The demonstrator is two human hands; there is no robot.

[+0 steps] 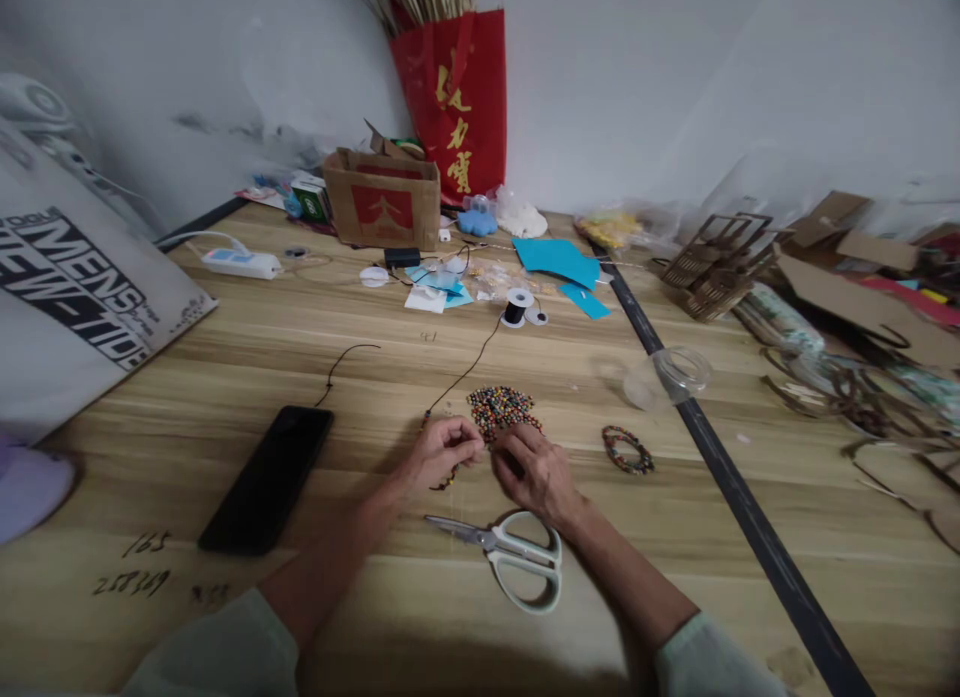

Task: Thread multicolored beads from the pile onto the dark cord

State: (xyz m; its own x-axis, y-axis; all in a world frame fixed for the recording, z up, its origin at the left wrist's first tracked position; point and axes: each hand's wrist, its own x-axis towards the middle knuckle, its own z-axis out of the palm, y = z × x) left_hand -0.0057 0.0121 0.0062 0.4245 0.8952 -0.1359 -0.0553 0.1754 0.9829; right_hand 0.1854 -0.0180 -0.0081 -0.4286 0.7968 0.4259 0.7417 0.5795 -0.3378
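The left hand (pixel 442 447) is closed on the beaded cord (pixel 446 482), which emerges on its near side and runs from its far side to the spool (pixel 517 307) beyond; the right hand (pixel 534 469) has its fingers curled at the near edge of the bead pile (pixel 502 407), and whether they grip a bead cannot be told. The cord looks thin, limp and very light, so it should bend easily and is best taken close to its tip; the small, rounded beads look hard and prone to roll, and would suit a light fingertip pinch at the sides. Scissors (pixel 525 559) lie just on the near side of the right hand, a beaded bracelet (pixel 628 450) to its right, a dark phone (pixel 266 480) left of the left hand. The desk (pixel 225 377) has a pale wood grain, with a dark strip (pixel 735 482) running right of both hands. Far beyond them, a red bag (pixel 484 87) stands against a plain, pale wall (pixel 645 97) in dim light.
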